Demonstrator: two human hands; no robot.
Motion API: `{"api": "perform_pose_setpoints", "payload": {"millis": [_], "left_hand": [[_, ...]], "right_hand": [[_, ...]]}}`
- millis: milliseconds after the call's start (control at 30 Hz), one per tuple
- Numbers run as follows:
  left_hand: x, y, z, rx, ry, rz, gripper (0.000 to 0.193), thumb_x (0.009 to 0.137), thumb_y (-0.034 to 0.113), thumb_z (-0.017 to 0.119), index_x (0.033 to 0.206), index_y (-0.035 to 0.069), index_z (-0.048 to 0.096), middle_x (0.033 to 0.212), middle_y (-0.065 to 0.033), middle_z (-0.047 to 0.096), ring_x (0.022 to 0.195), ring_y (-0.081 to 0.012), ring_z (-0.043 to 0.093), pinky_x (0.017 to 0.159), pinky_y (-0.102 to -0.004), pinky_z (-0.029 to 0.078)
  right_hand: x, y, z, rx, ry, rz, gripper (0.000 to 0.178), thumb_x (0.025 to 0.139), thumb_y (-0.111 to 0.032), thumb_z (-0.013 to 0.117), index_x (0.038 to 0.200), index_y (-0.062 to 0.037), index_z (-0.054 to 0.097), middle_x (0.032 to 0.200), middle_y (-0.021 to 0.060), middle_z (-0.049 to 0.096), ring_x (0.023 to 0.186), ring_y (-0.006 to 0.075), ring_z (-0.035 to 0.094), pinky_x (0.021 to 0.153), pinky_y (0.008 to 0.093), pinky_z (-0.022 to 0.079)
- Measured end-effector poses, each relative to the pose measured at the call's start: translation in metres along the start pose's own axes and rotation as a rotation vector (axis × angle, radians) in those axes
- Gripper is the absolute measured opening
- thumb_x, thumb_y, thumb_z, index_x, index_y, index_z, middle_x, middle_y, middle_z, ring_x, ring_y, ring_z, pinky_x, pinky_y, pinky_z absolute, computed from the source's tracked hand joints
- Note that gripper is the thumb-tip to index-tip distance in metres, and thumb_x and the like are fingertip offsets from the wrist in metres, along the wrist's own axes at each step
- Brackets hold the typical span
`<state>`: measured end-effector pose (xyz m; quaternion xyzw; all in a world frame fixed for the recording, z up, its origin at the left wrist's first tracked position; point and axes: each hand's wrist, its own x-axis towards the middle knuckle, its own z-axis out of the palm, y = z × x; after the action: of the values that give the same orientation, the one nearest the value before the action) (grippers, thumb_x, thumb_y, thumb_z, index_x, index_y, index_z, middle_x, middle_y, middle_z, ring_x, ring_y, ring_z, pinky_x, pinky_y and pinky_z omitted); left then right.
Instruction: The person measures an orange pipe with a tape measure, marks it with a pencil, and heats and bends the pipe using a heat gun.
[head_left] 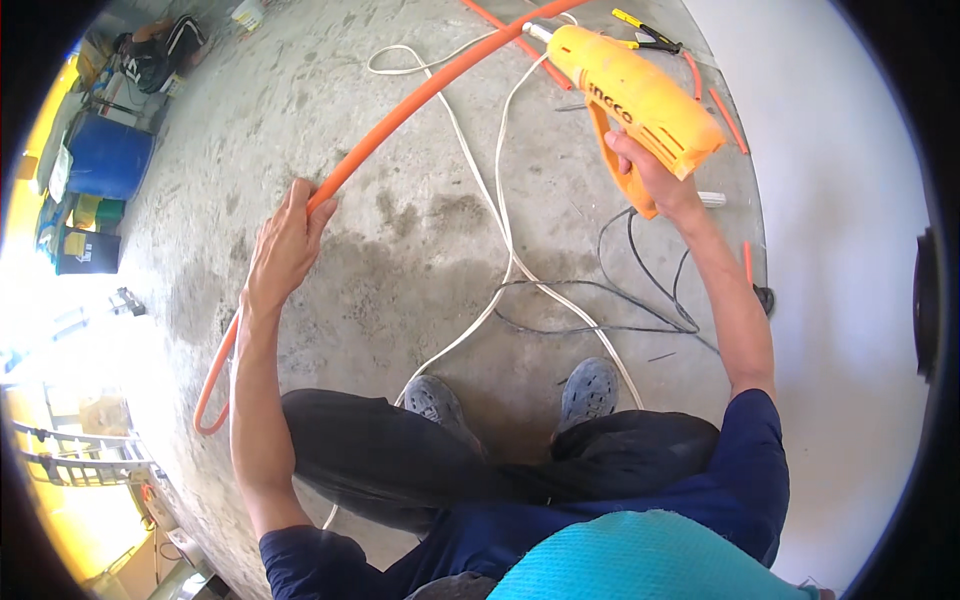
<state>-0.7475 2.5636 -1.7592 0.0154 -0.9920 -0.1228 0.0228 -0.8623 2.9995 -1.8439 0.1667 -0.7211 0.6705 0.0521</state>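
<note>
My left hand (284, 245) is closed around a long orange pipe (415, 100), which runs up and to the right in a gentle curve. Below that hand, the pipe's other end bends into a hook (205, 400) beside my forearm. In my right hand (648, 170) is a yellow heat gun (630, 85), gripped by its handle. Its metal nozzle (537, 32) points left and lies at or very close to the pipe near the top edge; whether they touch I cannot tell.
White cable (505, 200) loops across the concrete floor, with black cord (640, 290) to its right. Yellow-handled cutters (645, 38) and orange pipe pieces (728, 120) lie by the white wall (840, 250). A blue barrel (108, 155) and a seated person (155, 55) are far left.
</note>
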Motion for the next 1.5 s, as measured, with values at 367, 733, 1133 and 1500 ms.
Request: {"api": "perform_pose_setpoints", "payload": {"millis": [367,733,1133,1500], "left_hand": [[0.004,0.005,0.006,-0.003,0.064,0.057,0.027,0.107,0.031,0.056,0.113,0.005,0.054,0.085,-0.019,0.061,0.073,-0.038,0.06,0.068,-0.0469,0.047],[0.003,-0.005,0.009,0.011,0.116,0.066,0.029,0.108,0.03,0.053,0.119,0.004,0.059,0.083,-0.0214,0.061,0.072,-0.0364,0.06,0.068,-0.0453,0.046],[0.002,-0.009,0.009,-0.008,0.061,-0.03,0.028,0.109,0.033,0.05,0.11,0.006,0.058,0.087,-0.02,0.062,0.077,-0.0414,0.06,0.069,-0.0485,0.046],[0.002,-0.011,0.011,-0.136,0.024,-0.071,0.038,0.11,0.037,0.046,0.112,0.004,0.064,0.069,-0.0184,0.053,0.062,-0.0313,0.052,0.064,-0.0441,0.044]], "right_hand": [[-0.021,0.002,0.033,-0.08,-0.209,-0.101,0.024,0.092,-0.013,0.077,0.111,-0.0042,0.067,0.092,0.0002,0.071,0.08,0.011,0.066,0.073,0.0292,0.055],[-0.021,0.006,0.028,-0.267,-0.206,-0.171,0.018,0.092,-0.019,0.078,0.1,-0.0052,0.069,0.084,0.0006,0.069,0.076,0.0122,0.066,0.07,0.0305,0.054],[0.009,0.011,0.004,-0.005,0.001,-0.024,0.011,0.09,-0.011,0.075,0.086,-0.0069,0.066,0.068,-0.0026,0.059,0.057,0.0056,0.053,0.053,0.0244,0.044],[0.013,0.007,-0.005,0.073,0.119,-0.061,0.01,0.09,-0.011,0.075,0.088,-0.0066,0.066,0.067,-0.0026,0.058,0.056,0.0062,0.052,0.052,0.0246,0.043]]}}
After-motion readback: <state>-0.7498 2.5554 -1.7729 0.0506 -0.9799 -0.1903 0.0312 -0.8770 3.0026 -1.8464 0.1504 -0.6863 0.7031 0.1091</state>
